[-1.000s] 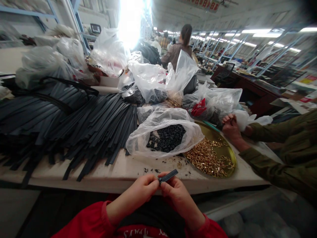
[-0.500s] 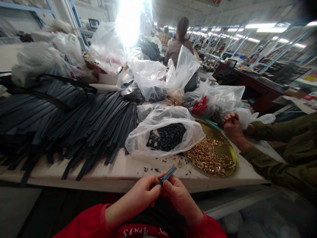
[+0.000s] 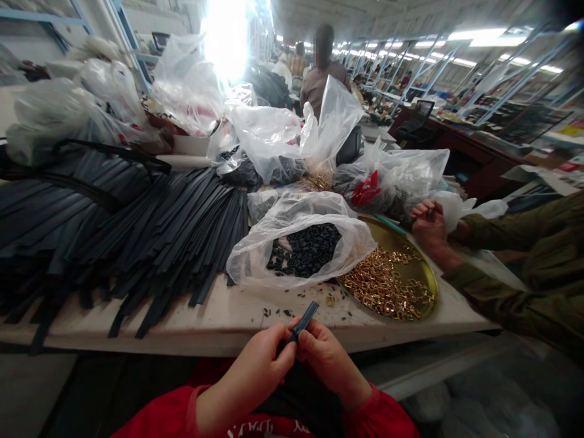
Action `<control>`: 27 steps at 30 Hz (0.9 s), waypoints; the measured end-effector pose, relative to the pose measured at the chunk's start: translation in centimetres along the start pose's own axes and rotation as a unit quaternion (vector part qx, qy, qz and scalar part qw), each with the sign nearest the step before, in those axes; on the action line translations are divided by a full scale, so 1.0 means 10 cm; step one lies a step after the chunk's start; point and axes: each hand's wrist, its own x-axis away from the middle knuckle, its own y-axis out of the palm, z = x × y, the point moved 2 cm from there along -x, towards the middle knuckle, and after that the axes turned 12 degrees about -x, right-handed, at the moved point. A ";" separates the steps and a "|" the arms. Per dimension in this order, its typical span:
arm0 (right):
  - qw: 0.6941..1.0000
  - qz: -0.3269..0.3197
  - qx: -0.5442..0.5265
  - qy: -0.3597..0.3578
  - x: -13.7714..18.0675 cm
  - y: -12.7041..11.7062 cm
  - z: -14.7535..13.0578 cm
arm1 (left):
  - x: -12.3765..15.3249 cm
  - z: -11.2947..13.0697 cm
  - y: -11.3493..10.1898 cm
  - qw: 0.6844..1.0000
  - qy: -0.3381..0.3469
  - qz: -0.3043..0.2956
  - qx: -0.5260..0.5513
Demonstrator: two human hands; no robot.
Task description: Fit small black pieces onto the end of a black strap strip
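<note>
Close together, left hand & right hand, fingertips pinched on flat dark strap end, probably w/ small loop.

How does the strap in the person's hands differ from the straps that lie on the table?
The held strap is single, pinched between the left hand and right hand, its end tilted up. The piled straps are many, lying flat on the table, untouched. Both are dark, narrow and flat.

A single head-worn camera looks forward and down, close over the table edge at lower centre. Its wide view stretches to hall lights along the upper right.
</note>
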 end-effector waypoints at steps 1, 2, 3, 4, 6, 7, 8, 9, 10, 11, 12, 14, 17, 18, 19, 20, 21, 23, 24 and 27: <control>1.000 -0.001 -0.001 0.000 0.00 -0.01 0.00 | 0.00 0.01 -0.01 1.000 0.006 0.009 -0.018; 1.000 0.000 -0.001 0.000 0.00 -0.02 0.01 | 0.00 0.02 -0.01 0.999 0.013 0.016 -0.033; 1.000 0.002 0.001 0.000 0.00 -0.03 0.01 | 0.00 0.02 -0.01 0.999 0.019 0.021 -0.046; 1.000 0.004 0.002 0.000 0.00 -0.04 0.02 | 0.00 0.02 -0.01 0.998 0.024 0.024 -0.056; 1.000 0.008 0.006 -0.002 0.00 -0.05 0.02 | 0.00 0.00 0.00 0.997 0.031 0.027 -0.067; 1.000 0.009 0.008 -0.004 0.00 -0.06 0.03 | 0.00 0.00 0.00 0.997 0.032 0.029 -0.069; 1.000 0.009 0.011 -0.006 0.00 -0.06 0.03 | 0.00 -0.01 0.01 0.997 0.033 0.031 -0.070; 1.000 0.010 0.014 -0.008 0.00 -0.06 0.03 | 0.00 -0.02 0.02 0.996 0.034 0.033 -0.070; 1.000 0.011 0.017 -0.011 0.00 -0.06 0.04 | 0.00 -0.03 0.02 0.996 0.034 0.035 -0.071; 1.000 0.012 0.020 -0.014 0.00 -0.06 0.04 | 0.00 -0.03 0.02 0.996 0.034 0.037 -0.073; 1.000 0.013 0.023 -0.016 0.00 -0.05 0.04 | 0.00 -0.03 0.02 0.996 0.033 0.038 -0.076; 0.999 0.018 0.030 -0.022 0.00 -0.04 0.03 | 0.00 -0.03 0.02 0.995 0.033 0.039 -0.084; 0.998 0.025 0.043 -0.029 0.00 -0.02 0.02 | 0.00 -0.02 0.02 0.994 0.033 0.040 -0.101; 0.998 0.026 0.049 -0.032 0.01 -0.01 0.02 | 0.00 -0.02 0.02 0.993 0.035 0.040 -0.107; 0.997 0.028 0.056 -0.036 0.01 -0.01 0.01 | 0.01 -0.02 0.02 0.992 0.037 0.043 -0.114; 0.997 0.031 0.065 -0.040 0.01 0.00 0.01 | 0.00 -0.03 0.03 0.991 0.041 0.046 -0.122; 0.996 0.035 0.073 -0.046 0.01 0.00 0.00 | 0.00 -0.04 0.03 0.989 0.046 0.050 -0.132; 0.993 0.046 0.091 -0.058 0.00 0.02 0.00 | 0.00 -0.05 0.04 0.984 0.060 0.065 -0.156; 0.992 0.051 0.099 -0.066 -0.01 0.02 0.00 | -0.01 -0.06 0.04 0.981 0.065 0.074 -0.168; 0.988 0.053 0.114 -0.087 -0.03 0.04 0.00 | -0.02 -0.07 0.02 0.978 0.068 0.099 -0.168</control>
